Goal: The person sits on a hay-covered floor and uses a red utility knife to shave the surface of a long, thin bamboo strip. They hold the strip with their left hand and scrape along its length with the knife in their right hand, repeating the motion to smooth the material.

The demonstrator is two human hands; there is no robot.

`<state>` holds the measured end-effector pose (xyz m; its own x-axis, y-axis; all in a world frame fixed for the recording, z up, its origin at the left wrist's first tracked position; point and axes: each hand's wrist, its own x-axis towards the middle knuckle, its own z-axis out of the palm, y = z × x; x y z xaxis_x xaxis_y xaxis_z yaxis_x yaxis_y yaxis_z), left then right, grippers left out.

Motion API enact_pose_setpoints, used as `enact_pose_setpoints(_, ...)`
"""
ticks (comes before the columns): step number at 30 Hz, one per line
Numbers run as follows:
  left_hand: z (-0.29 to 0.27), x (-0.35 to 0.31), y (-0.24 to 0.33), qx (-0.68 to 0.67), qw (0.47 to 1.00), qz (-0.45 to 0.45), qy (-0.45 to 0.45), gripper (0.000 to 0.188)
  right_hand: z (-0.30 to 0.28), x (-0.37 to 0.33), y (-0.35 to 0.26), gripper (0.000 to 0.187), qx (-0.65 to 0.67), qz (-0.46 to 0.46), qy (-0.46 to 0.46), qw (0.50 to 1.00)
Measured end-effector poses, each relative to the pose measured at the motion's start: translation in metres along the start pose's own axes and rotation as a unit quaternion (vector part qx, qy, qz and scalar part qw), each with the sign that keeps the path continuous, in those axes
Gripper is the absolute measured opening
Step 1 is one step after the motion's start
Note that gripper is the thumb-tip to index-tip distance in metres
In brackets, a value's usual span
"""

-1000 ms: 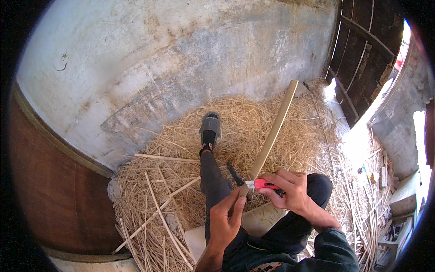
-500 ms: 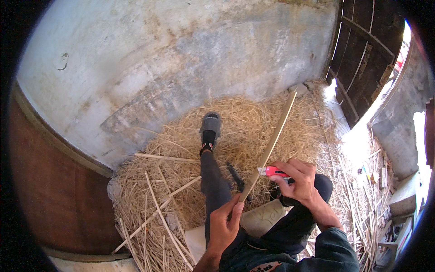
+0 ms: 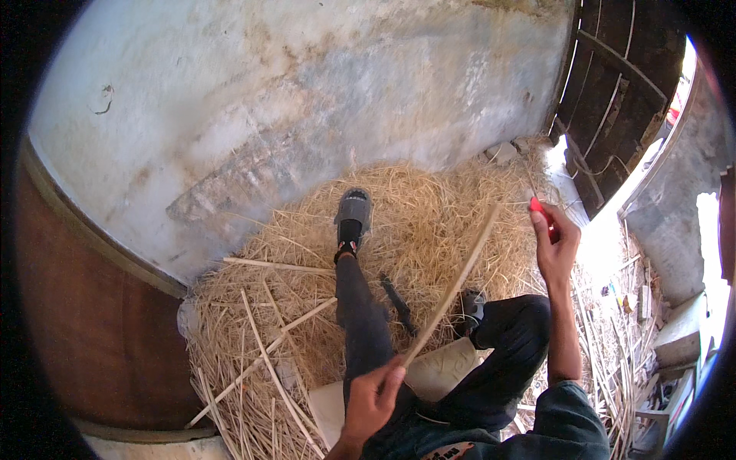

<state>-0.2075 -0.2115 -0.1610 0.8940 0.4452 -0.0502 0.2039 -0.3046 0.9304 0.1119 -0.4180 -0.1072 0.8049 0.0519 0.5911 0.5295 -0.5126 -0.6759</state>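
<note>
My left hand [image 3: 371, 403] grips the lower end of a pale, flat wooden strip [image 3: 455, 282], which slants up and away to the right over the straw. Farther right, my right hand [image 3: 558, 244] is closed round a red utility knife [image 3: 541, 210], raised beyond the strip's far end and apart from it. A thin curled sliver seems to stick up near the knife; its blade is too blurred to make out. Between my legs, a long dark object [image 3: 397, 299] lies on the straw, its kind unclear.
Straw and shavings [image 3: 414, 207] cover the floor, with several loose pale strips [image 3: 264, 349] at the left. A stained wall [image 3: 307, 100] stands ahead, a brown panel [image 3: 100, 307] at left, a dark wooden door [image 3: 613, 100] at far right. My sandalled foot [image 3: 353, 211] rests on the straw.
My right hand has moved the utility knife off the strip, up and to the right. The strip's far end has dropped lower, and my left hand has shifted slightly down.
</note>
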Motion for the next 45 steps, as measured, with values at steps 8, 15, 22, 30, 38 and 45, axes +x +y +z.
enact_pose_setpoints(8,-0.009,0.026,0.012,-0.111,0.994,-0.001,-0.013,0.038,0.027,-0.081,-0.051,0.025,0.131,-0.216,-0.183,0.95)
enact_pose_setpoints(15,0.003,0.033,0.038,-0.061,0.998,0.013,0.009,0.037,0.028,-0.096,-0.071,0.035,0.109,-0.264,-0.207,0.936)
enact_pose_setpoints(22,0.004,0.029,0.037,-0.059,0.998,-0.009,-0.014,0.037,0.026,-0.093,-0.068,0.033,0.092,-0.267,-0.184,0.942)
enact_pose_setpoints(30,0.003,0.027,0.035,-0.046,0.999,-0.009,-0.012,0.046,0.026,-0.086,-0.067,0.033,0.07,-0.28,-0.169,0.942)
enact_pose_setpoints(38,-0.004,0.024,0.032,-0.053,0.999,0.008,-0.011,0.036,0.03,-0.079,-0.065,0.03,0.066,-0.288,-0.184,0.937)
enact_pose_setpoints(45,-0.01,0.004,0.015,-0.033,0.997,-0.043,-0.048,0.036,0.024,-0.04,-0.056,0.022,0.06,-0.142,-0.099,0.983)
